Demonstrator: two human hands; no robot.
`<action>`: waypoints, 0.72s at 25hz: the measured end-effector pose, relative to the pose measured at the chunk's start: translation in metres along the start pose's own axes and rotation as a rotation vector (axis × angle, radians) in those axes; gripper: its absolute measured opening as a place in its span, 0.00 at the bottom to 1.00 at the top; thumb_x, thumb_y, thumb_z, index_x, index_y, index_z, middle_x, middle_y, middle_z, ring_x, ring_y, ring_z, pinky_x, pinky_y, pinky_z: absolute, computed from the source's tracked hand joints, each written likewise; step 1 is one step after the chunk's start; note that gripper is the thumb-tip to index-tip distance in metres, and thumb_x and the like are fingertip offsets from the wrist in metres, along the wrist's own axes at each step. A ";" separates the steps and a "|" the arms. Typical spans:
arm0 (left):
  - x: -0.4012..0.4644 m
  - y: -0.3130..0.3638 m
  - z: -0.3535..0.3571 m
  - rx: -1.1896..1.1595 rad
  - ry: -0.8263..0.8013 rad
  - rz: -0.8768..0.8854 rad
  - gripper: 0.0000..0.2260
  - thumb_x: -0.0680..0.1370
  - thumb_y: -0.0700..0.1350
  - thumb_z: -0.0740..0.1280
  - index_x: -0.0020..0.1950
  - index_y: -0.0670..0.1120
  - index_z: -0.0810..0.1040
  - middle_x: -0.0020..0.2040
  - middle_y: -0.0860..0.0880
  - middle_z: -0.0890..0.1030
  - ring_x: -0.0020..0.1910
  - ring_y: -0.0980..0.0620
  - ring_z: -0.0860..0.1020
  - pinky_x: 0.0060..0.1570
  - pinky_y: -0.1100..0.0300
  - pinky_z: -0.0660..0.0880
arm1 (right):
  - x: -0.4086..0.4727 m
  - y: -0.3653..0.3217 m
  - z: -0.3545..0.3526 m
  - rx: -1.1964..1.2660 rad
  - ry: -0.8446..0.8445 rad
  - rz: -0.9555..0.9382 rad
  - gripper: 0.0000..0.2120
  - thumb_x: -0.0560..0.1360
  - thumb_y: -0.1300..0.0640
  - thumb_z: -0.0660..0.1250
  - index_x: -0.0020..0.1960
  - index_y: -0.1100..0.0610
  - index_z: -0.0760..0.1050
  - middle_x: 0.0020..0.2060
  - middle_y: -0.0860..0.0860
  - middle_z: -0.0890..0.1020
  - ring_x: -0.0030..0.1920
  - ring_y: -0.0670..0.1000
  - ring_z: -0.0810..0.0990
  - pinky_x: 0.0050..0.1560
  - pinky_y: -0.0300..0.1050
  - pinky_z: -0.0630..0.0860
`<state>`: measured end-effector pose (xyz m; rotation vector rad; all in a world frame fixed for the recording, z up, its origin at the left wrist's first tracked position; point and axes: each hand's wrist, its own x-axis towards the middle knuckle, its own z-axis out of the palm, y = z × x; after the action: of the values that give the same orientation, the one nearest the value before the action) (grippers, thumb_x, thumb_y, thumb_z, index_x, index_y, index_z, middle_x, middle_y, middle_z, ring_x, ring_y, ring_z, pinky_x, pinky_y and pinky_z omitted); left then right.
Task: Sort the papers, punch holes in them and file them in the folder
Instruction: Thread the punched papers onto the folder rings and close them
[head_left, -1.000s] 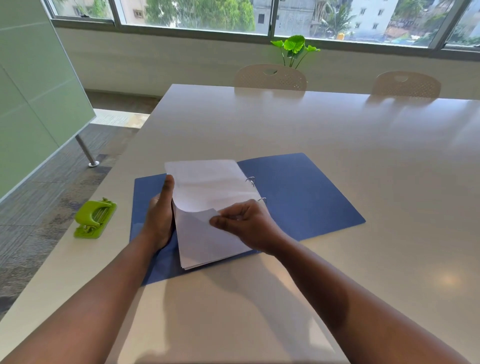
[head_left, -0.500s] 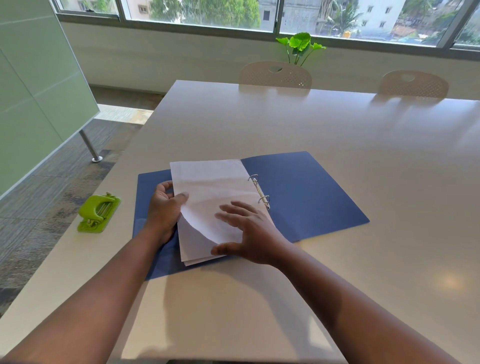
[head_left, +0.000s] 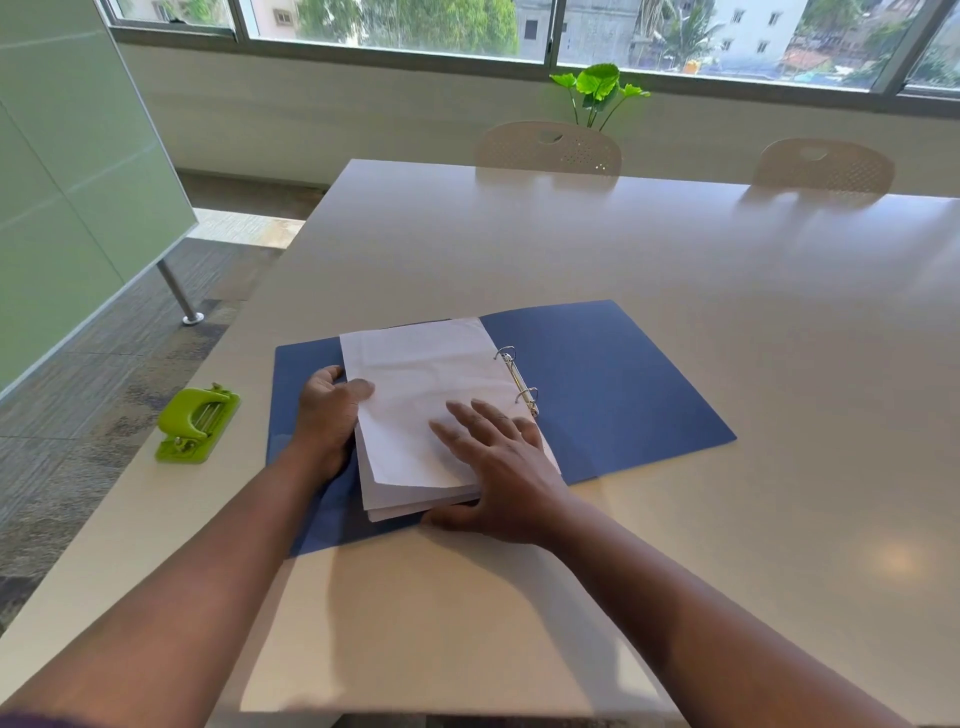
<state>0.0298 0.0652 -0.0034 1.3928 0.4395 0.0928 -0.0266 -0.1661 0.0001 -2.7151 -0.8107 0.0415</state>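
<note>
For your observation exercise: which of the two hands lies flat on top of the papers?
The right hand, fingers spread on the papers; the left hand grips their edge.

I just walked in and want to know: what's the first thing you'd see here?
Two hands on a stack of white papers lying in an open blue folder near the table's front edge. The right hand lies flat on top; the left hand holds the stack's left edge. A bright green hole punch sits left of the folder.

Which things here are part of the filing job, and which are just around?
Job: papers, blue folder, its rings, green hole punch, left hand, right hand.
Around: table, two chairs, plant.
</note>
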 end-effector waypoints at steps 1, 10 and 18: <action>0.001 0.001 0.000 -0.011 -0.008 -0.025 0.11 0.78 0.33 0.65 0.60 0.37 0.77 0.55 0.35 0.84 0.45 0.39 0.84 0.50 0.41 0.82 | -0.001 -0.003 0.000 -0.001 0.019 0.002 0.47 0.70 0.26 0.65 0.82 0.42 0.53 0.83 0.46 0.53 0.83 0.52 0.47 0.78 0.58 0.49; 0.007 0.047 0.010 -0.120 -0.032 -0.159 0.17 0.76 0.34 0.67 0.64 0.33 0.76 0.53 0.36 0.81 0.40 0.44 0.82 0.44 0.48 0.82 | -0.003 -0.007 0.001 -0.015 0.257 -0.067 0.38 0.74 0.47 0.66 0.81 0.49 0.59 0.80 0.52 0.64 0.79 0.57 0.63 0.73 0.58 0.65; -0.027 0.093 0.072 -0.124 -0.452 0.068 0.14 0.83 0.51 0.65 0.64 0.44 0.76 0.53 0.43 0.84 0.48 0.47 0.85 0.45 0.54 0.83 | 0.000 0.018 -0.032 0.352 0.715 0.242 0.30 0.74 0.63 0.58 0.76 0.54 0.71 0.61 0.56 0.84 0.53 0.60 0.83 0.51 0.50 0.79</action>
<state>0.0483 0.0072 0.1009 1.2602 0.0095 -0.1370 -0.0135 -0.1899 0.0250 -2.2224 -0.2318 -0.6304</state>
